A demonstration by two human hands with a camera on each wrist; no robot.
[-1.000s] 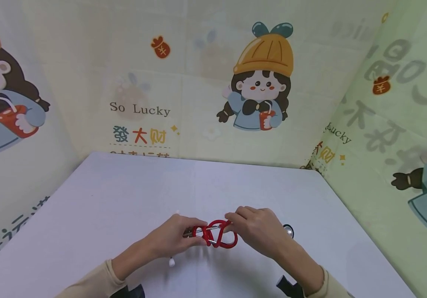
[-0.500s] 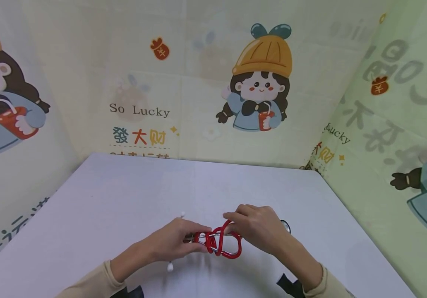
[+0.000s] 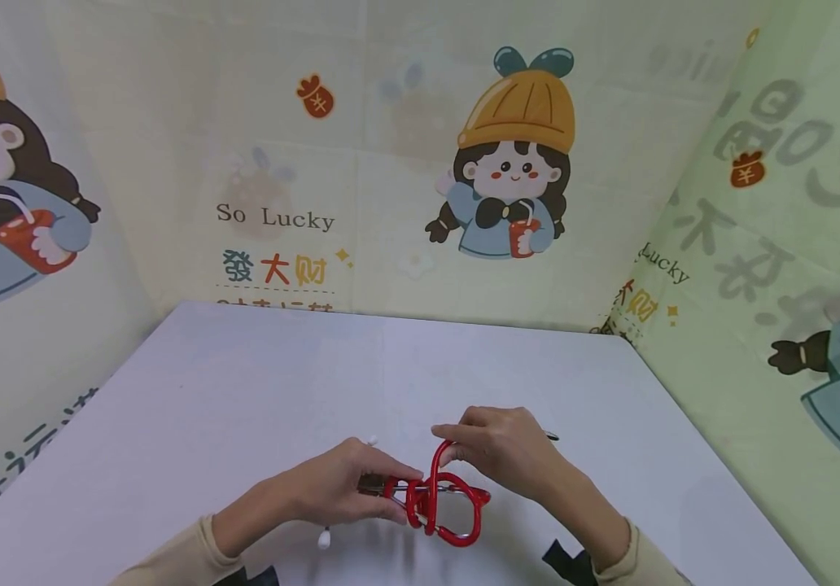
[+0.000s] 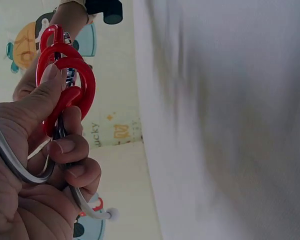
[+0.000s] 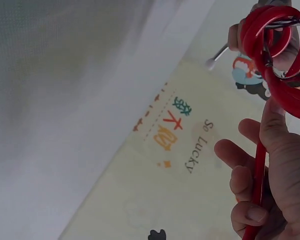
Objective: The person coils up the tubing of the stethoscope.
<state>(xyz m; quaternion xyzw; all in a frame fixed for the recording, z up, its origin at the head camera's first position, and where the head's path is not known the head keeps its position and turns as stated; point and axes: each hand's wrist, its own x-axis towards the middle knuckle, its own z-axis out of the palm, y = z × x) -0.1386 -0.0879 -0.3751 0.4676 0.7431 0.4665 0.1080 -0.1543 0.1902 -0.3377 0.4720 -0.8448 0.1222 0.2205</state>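
Note:
Both hands are on a stethoscope with red tubing [image 3: 477, 521]. The tubing is wound in loops around its metal ear tubes [image 4: 12, 162]. My left hand [image 3: 335, 486] grips the ear tubes, thumb and fingers on either side. White ear tips [image 3: 325, 538] stick out past that hand. My right hand [image 3: 500, 448] pinches a raised stretch of the tubing at the top of the coil. In the right wrist view the tail of red tube [image 5: 259, 180] runs along the palm under the curled fingers. The chest piece [image 3: 552, 436] shows only as a thin edge behind the right hand.
The hands work above a white tabletop [image 3: 281, 366]. Cloth walls printed with cartoon figures [image 3: 515, 179] and lettering enclose the table at the back and both sides. Black straps [image 3: 569, 561] show near the wrists.
The coil has come lower and a little right, its right-hand loop opening wider. My right hand has drawn the tubing upward from it. The chest piece has turned mostly out of sight.

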